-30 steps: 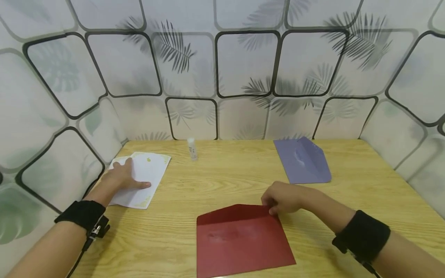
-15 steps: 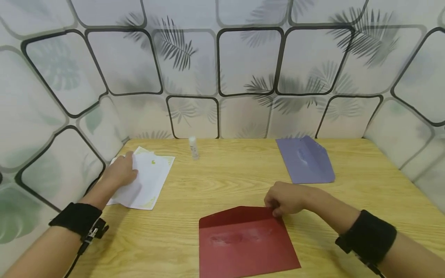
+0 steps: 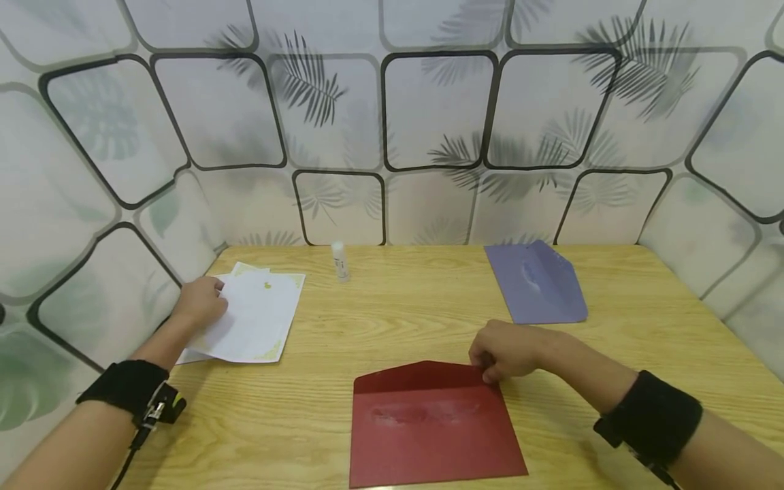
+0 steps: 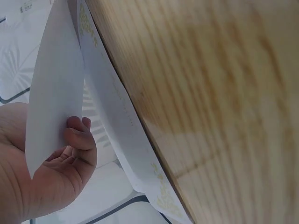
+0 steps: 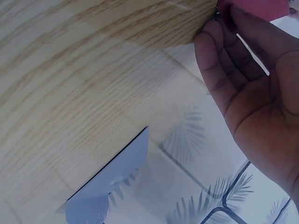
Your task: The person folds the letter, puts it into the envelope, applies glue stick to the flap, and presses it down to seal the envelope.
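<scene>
At the left of the table lie white sheets of paper with pale yellow corner patterns. My left hand (image 3: pixel 201 303) is at their left edge, fingers curled. In the left wrist view it pinches a raised white sheet (image 4: pixel 56 84) between thumb and fingers, while another patterned sheet (image 4: pixel 117 112) lies flat on the table. In front of me is a red envelope (image 3: pixel 435 435), its flap (image 3: pixel 422 376) unfolded toward the back and whitish smears across its body. My right hand (image 3: pixel 505 350) pinches the flap's right corner between thumb and fingers.
A purple envelope (image 3: pixel 533 286) with its flap unfolded lies at the back right. A small white-capped tube (image 3: pixel 339 261) stands upright near the back edge of the wooden table (image 3: pixel 392 313). Patterned curtain-like walls (image 3: pixel 429 136) enclose the back and both sides.
My left hand has drawn back leftward from lying spread on the papers to their left edge, its fingers curling on a sheet. The right hand keeps its pinch on the red envelope.
</scene>
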`<state>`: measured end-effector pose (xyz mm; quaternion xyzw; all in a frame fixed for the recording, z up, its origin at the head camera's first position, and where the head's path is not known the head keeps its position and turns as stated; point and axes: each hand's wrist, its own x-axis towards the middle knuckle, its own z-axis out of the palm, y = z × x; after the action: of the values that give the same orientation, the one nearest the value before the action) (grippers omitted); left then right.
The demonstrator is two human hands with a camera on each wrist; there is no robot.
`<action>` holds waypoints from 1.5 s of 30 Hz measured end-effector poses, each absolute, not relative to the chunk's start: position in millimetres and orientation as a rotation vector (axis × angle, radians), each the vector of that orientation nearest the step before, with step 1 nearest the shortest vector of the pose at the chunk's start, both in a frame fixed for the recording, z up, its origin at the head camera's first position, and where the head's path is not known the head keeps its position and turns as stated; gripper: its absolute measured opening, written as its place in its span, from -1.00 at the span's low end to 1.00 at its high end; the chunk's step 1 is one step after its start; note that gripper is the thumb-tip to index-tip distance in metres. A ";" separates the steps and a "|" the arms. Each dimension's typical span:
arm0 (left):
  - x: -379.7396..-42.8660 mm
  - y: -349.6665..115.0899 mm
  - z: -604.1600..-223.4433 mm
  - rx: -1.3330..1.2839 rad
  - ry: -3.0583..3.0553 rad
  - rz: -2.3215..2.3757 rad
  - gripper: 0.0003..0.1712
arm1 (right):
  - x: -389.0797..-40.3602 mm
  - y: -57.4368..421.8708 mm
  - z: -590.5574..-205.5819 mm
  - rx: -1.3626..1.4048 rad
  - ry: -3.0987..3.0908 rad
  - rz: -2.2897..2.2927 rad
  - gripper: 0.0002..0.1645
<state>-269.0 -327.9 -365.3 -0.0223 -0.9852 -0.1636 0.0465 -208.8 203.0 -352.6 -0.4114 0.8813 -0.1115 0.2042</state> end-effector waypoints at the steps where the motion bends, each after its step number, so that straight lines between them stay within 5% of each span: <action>1: -269.2 -327.4 -365.0 -0.066 -3.008 -0.504 -0.47 | -208.5 203.5 -352.5 -1.148 2.459 -0.312 -0.78; 45: -244.3 -321.3 -333.4 -0.037 -2.899 -0.776 -0.65 | -204.9 208.7 -355.2 -1.127 2.488 -0.287 -0.78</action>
<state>-244.3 -321.3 -333.4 -0.0123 -0.9635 -0.2580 0.0700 -204.9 208.7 -355.2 -0.4023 0.8883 -0.1025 0.1965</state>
